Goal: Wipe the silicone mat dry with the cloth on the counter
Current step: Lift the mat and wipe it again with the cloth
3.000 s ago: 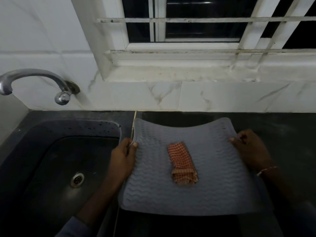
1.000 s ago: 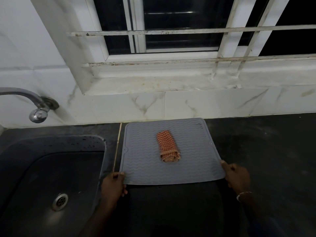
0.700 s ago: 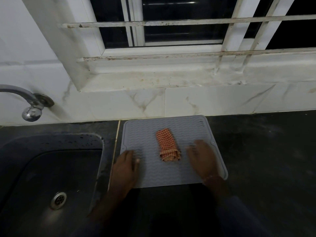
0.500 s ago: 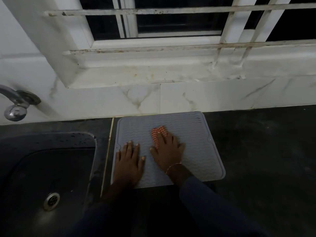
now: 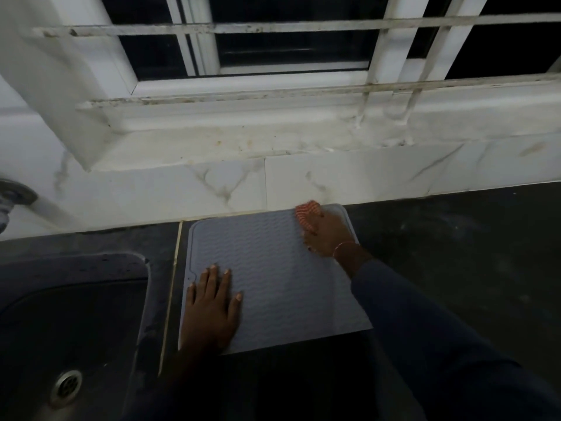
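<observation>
A grey ribbed silicone mat (image 5: 267, 262) lies flat on the dark counter, against the tiled wall. My right hand (image 5: 329, 235) is shut on the red-and-white checked cloth (image 5: 306, 212), pressing it onto the mat's far right corner. Most of the cloth is hidden under my fingers. My left hand (image 5: 212, 302) rests flat on the mat's near left part, fingers spread, holding nothing.
A dark sink (image 5: 69, 323) with a metal drain (image 5: 67, 384) sits left of the mat. The tap's base (image 5: 12, 197) shows at the left edge. White marble tiles and a window sill rise behind. Dark counter (image 5: 455, 253) stretches right.
The mat was laid flat on the counter. My right hand took the cloth from the mat's middle and slid it to the far right corner. My left hand pressed down on the mat.
</observation>
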`<action>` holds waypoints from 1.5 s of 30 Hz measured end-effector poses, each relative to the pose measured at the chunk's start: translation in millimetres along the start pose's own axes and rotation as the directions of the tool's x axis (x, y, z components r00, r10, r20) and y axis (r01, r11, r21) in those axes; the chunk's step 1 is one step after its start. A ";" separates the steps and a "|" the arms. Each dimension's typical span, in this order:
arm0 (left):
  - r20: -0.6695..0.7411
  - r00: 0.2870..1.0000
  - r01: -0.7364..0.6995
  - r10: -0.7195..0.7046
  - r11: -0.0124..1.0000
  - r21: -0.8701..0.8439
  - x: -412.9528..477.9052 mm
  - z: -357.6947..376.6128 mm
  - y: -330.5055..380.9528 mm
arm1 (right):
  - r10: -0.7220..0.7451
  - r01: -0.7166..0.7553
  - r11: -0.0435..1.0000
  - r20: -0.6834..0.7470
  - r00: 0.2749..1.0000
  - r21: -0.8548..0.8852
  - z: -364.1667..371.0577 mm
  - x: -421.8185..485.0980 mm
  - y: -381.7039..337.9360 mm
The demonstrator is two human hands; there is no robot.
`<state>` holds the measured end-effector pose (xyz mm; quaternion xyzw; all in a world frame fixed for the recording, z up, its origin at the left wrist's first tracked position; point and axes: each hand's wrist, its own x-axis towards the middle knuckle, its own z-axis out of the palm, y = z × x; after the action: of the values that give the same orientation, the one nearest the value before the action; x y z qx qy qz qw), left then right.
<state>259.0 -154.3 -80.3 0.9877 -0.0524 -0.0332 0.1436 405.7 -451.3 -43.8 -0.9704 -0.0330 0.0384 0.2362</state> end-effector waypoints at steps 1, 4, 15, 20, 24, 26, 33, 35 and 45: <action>0.004 1.000 -0.005 0.005 1.000 0.003 0.7 0.1 -0.6 | 0.049 -0.049 0.999 0.011 0.999 0.008 -10.3 3.3 2.2; -0.008 1.000 0.000 0.000 1.000 0.014 2.1 2.1 -2.7 | 0.367 -0.339 0.924 -0.164 0.916 0.175 -25.3 19.6 21.5; -0.030 1.000 0.004 -0.002 0.999 0.042 1.1 4.3 -5.3 | 0.541 -0.533 0.839 -0.060 0.839 0.111 -24.8 48.7 52.9; -0.031 1.000 0.000 0.002 0.998 0.062 1.6 3.8 -4.9 | 0.535 -0.539 0.842 -0.196 0.822 0.036 -27.7 44.1 45.5; -0.030 1.000 0.009 -0.008 0.998 0.058 0.8 3.1 -4.0 | 0.141 -0.173 0.983 -0.339 0.930 -0.064 -17.0 33.1 36.9; -0.021 1.000 0.010 -0.009 0.999 0.053 1.2 2.6 -3.1 | -0.005 0.006 1.000 -0.224 0.975 0.005 -0.7 20.7 32.8; 0.027 1.000 0.012 -0.013 0.999 0.039 0.6 -1.5 -3.3 | 0.013 0.008 0.987 -0.125 0.992 0.160 7.4 -0.6 24.1; 0.051 0.999 0.015 -0.017 1.000 0.025 -2.4 -5.2 -0.6 | 0.023 -0.013 0.988 -0.065 0.998 0.157 16.7 -12.7 11.2; 0.124 0.991 0.051 -0.056 0.998 0.040 -68.4 -14.7 21.3 | -0.103 0.115 0.992 -0.176 0.979 0.061 32.8 -93.9 -55.7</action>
<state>190.3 -162.8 -56.6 0.9872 -0.0353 -0.0977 0.1212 306.8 -394.7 -41.6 -0.9578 -0.0641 -0.0574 0.2741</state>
